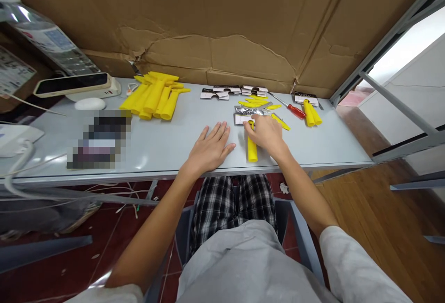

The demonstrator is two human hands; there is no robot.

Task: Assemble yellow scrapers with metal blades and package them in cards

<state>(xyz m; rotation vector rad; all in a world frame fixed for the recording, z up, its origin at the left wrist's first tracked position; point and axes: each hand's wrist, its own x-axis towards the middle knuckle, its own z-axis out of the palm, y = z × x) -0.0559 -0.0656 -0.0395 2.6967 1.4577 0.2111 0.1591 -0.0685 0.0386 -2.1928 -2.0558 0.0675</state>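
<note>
My left hand [211, 148] lies flat on the grey tabletop, fingers stretched out and holding nothing. To its right, my right hand [267, 131] is closed at the top end of a yellow plastic handle [252, 150], whose round tube end points toward me. Just behind the handle's top lies a black and white card [240, 116], partly covered by my fingers. Beyond that hand are several thin yellow pieces [257, 101] and a greyish blade-like strip. My right fingertips are partly hidden, so their exact grip on the handle and card does not show.
A pile of yellow handles [155, 97] lies left of centre. Several cards [225, 91] line the back, with a red screwdriver [296, 111] and two yellow handles [312, 114] to the right. A phone [73, 83] and bottle [52, 39] stand left. Cardboard [208, 15] walls the back.
</note>
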